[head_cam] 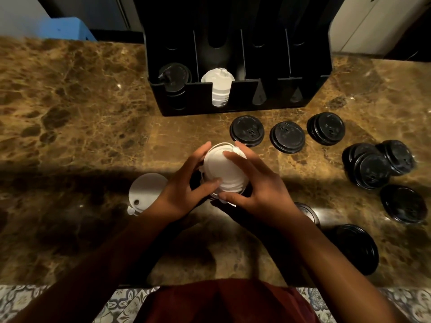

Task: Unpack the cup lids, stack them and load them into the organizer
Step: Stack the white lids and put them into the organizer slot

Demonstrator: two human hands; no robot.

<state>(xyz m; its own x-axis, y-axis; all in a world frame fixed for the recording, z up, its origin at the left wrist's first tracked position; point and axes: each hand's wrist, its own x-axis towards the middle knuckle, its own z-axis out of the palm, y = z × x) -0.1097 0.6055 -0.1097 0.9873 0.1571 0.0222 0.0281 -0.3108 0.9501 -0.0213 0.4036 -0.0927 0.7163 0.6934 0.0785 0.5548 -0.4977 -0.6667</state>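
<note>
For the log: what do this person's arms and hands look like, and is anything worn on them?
Both forearms are bare to the bottom edge of the picture, with no sleeves in view. The left hand and right hand wear no gloves; no rings, watch or bracelets show on them. A dark red garment covers the body at the bottom edge.

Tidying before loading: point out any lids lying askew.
The heap of black plastic lids at the counter's right edge is tumbled, lids leaning and overlapping. One white plastic lid lies alone beside the left hand.
</note>
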